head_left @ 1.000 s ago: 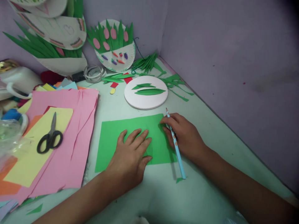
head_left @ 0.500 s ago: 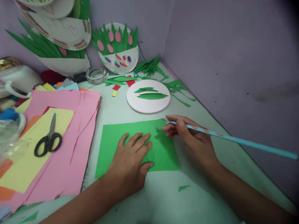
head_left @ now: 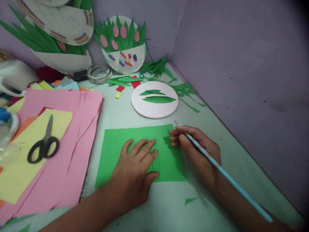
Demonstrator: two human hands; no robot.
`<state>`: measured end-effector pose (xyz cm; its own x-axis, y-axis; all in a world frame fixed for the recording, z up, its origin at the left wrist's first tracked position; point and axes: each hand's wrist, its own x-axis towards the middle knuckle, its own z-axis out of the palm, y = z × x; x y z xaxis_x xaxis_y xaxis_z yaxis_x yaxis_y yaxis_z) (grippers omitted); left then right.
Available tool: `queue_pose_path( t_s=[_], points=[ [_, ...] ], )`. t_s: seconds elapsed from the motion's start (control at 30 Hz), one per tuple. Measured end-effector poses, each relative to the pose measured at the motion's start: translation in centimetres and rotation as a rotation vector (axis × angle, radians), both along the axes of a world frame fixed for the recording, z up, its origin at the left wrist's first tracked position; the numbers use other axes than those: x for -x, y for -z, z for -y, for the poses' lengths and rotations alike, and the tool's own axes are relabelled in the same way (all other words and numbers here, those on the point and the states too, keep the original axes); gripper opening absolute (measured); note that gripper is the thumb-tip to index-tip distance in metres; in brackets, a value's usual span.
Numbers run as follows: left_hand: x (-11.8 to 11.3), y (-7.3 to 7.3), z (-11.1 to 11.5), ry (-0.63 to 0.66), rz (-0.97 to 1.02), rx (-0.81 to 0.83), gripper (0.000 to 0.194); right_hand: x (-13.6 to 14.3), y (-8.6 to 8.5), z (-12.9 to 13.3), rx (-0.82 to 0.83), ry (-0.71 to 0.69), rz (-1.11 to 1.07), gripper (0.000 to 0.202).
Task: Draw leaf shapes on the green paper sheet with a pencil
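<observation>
A green sheet of paper (head_left: 113,145) lies on the pale table, with faint curved pencil lines beside my left thumb. My left hand (head_left: 136,170) rests on the sheet, fingers spread, holding nothing. Over the sheet's right edge, my right hand (head_left: 200,148) grips a long light-blue pencil (head_left: 231,180). Its tip points up and left, just past the sheet's upper right corner. Beyond the sheet is a white oval disc (head_left: 154,111) bearing green leaf-shaped cutouts (head_left: 159,99).
Black-handled scissors (head_left: 45,141) lie on yellow paper (head_left: 19,170) over pink sheets (head_left: 84,112) at the left. Decorated paper plates (head_left: 123,61) lean on the back wall. Green strips (head_left: 156,69) and a coiled cable (head_left: 98,74) lie behind. A small green scrap (head_left: 190,201) is near the front.
My right hand has shifted slightly right, and the pencil has swung steeper, its back end now lower. My left hand stays on the sheet. The view has shifted a little.
</observation>
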<state>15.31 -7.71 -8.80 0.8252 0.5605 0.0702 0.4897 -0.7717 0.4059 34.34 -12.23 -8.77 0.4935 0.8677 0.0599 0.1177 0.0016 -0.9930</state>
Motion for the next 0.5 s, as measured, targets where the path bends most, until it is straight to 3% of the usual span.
queue_pose_path(
  t_s=[0.2, 0.5],
  points=[
    [-0.2, 0.2, -0.1, -0.014, -0.021, -0.027, 0.04, 0.5, 0.7, -0.2, 0.016, -0.114, 0.003, 0.013],
    [-0.2, 0.2, 0.0, -0.028, -0.003, -0.031, 0.042, 0.2, 1.7, 0.0, 0.041, -0.167, 0.277, 0.014]
  ],
)
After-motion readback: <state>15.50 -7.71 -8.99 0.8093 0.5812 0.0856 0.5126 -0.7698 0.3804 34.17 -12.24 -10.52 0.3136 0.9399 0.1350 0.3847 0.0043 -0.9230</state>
